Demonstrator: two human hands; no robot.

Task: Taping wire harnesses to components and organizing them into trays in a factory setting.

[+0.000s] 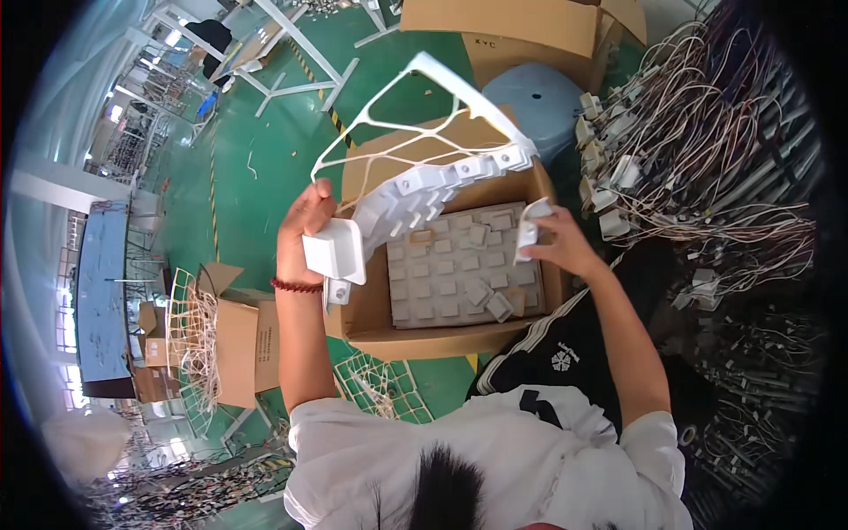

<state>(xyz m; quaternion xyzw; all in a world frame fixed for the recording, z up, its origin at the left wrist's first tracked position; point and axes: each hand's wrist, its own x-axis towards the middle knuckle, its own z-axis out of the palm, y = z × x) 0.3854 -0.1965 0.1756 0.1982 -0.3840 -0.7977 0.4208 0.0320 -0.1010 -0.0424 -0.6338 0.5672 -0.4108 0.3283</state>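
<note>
My left hand [305,221] is closed on one end of a white plastic moulding frame [433,132], an openwork web of thin runners. A curved row of white box-like plastic parts [411,190] hangs along its lower side, and one larger white part [336,252] lies against my left hand. Between the fingers and thumb of my right hand [565,243] is a small white plastic part [530,231], apart from the frame. Below both hands stands an open cardboard box [424,343], with rows of similar pale parts [446,263] inside and a few loose ones lying tilted on top.
Bundles of cables with white connectors [689,115] are heaped at the right. A blue-grey stool [534,102] and another cardboard box [512,26] stand behind. On the left are a carton [238,344] with white runners beside it and a blue-topped table [102,283]. The floor [265,168] is green.
</note>
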